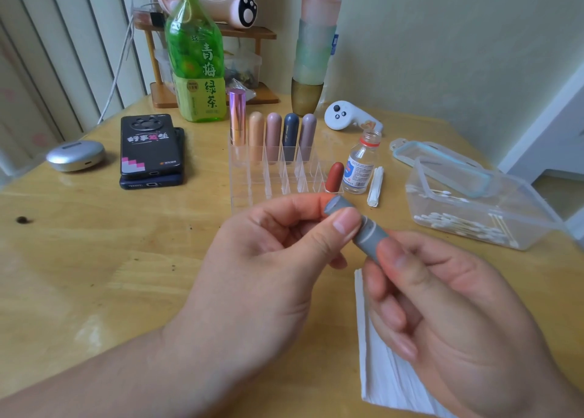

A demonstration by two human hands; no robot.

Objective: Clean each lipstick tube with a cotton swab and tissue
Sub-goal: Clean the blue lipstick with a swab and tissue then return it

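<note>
Two hands meet low in the middle above the worktop (pixel 94 259), both on one grey lipstick tube (pixel 368 233), which is held off the surface and tilted, its flat end toward ten o'clock. The left hand (pixel 268 259) has its grip clamped on that upper end, thumb and forefinger pinching it. The right hand (pixel 442 307) has its grip clamped on the lower end, thumb on top and fingers curled beneath. Under the right hand, toward five o'clock, lies a folded white tissue (pixel 379 376). Beyond the hands at twelve o'clock stands a clear rack (pixel 268 184), with a red lipstick (pixel 335 177) in its near right corner and five more lipsticks (pixel 274 133) upright along its back row. Just beside the rack at one o'clock are a small clear bottle (pixel 360 165) and a bundle of white sticks (pixel 376 187). At two o'clock an open plastic box (pixel 521 196) holds cotton swabs (pixel 458 225), with its lid (pixel 442 161) just behind. At ten o'clock two stacked phones (pixel 148 146) lie flat, with a silver oval case (pixel 76 155) farther left. Farthest back, a green drink bottle (pixel 196 60) stands at eleven o'clock and a white controller (pixel 347 116) lies at one.
</note>
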